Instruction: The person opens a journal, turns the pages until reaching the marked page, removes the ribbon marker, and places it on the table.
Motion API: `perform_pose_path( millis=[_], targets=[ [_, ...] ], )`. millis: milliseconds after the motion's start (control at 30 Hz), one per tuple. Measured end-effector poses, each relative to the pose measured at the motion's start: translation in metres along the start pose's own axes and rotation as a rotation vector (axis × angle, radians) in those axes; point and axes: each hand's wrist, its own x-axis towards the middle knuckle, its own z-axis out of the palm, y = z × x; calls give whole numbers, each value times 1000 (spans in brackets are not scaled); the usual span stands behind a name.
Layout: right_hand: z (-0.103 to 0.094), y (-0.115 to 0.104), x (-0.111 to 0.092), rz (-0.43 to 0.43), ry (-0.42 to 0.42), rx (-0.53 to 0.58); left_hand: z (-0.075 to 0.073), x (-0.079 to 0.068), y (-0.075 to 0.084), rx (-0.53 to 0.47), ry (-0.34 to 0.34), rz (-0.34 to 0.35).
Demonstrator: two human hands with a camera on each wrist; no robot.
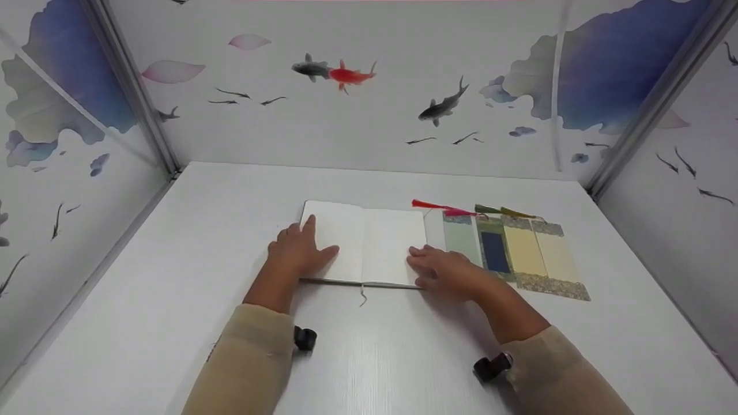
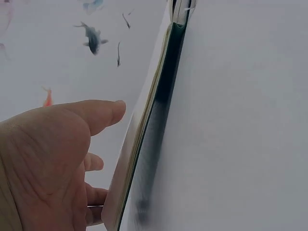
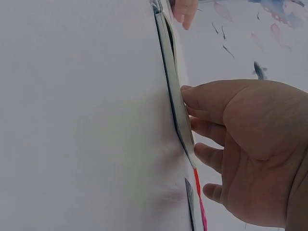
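Observation:
A notebook (image 1: 392, 242) lies spread at blank white pages, its thin ribbon marker (image 1: 363, 296) trailing out at the near edge. My left hand (image 1: 295, 249) rests along the outer side of the left page, with thumb and fingers spread. On the right page's outer edge lies my right hand (image 1: 450, 271), its fingertips touching the paper. In the right wrist view the right thumb (image 3: 207, 98) meets the page edge and the other fingers are loosely extended. Neither hand curls round anything. The left wrist view shows the left thumb (image 2: 107, 114) raised beside the notebook's page block (image 2: 144, 120).
Several tasselled bookmarks (image 1: 524, 251), in pale green, dark blue, yellow and cream, lie side by side right of the notebook. Red and green tassels (image 1: 429, 204) point away from me. White panels with painted fish (image 1: 351, 75) enclose the white table (image 1: 369, 357) at the back and sides.

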Motion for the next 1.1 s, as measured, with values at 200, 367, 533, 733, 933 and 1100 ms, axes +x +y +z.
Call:
perform_pose_path(
  millis=[200,367,533,733,933,1100],
  targets=[
    [0,2,-2,-24,25,-7,-12,-4,10,-35,83,35],
    [0,2,-3,-31,27,-9,-22,-7,16,-118,150,74],
    [-1,3,-3,-39,24,-15,-28,-11,24,-180,190,118],
    [-2,2,-2,-53,20,-24,-33,-21,36,-234,244,163],
    [-3,1,-2,-35,16,-22,-35,-33,52,-279,287,218],
    [-3,1,-1,-43,19,-19,-30,-44,65,-339,294,284]
  ],
)
